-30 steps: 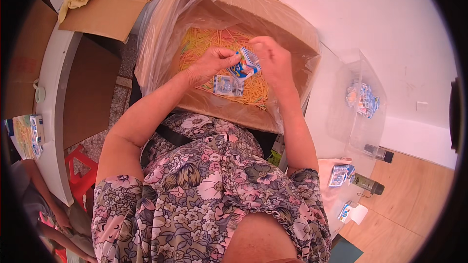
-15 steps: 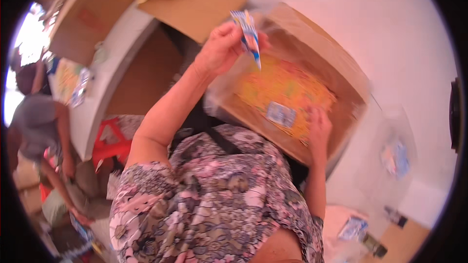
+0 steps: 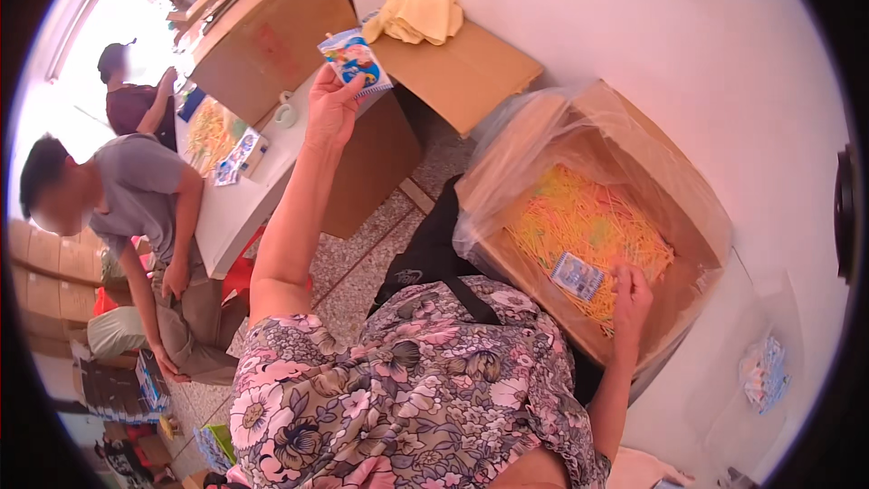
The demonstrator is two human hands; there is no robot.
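Change since the earlier frames: view swung leftward; left hand [image 3: 333, 113] carried from over the cardboard box [image 3: 670, 177] to upper left of centre, well apart from the right hand [image 3: 634, 303].
Meaning for the handling: to judge by this split, packet now drawn away from the box's contents, each hand occupied separately.
Printed packet [image 3: 357, 62]: blue and white, raised at upper left of centre, broad face showing, pinched along its lower side by the fingers of the left hand.
Right hand: lowered into the box, right of centre; fingers bent, close over or touching the sticks; impossible to tell whether grasping any.
Loose sticks [image 3: 588, 208]: thin, mostly yellow and orange, spread across the box bottom.
Second packet [image 3: 577, 275]: lying on the sticks, just left of the right hand.
Box edges: transparent liner [image 3: 507, 154] draped over the left rim; walls around the sticks, top open.
Open room: gap between box and white desk [image 3: 237, 217], speckled floor [image 3: 362, 226] showing below.
Bounds near the raised packet: brown carton [image 3: 272, 41] to the left; cardboard sheet [image 3: 471, 72] bearing yellow cloth [image 3: 416, 14] to the right.
Lower right: transparent container [image 3: 789, 312] with more packets [image 3: 765, 373].
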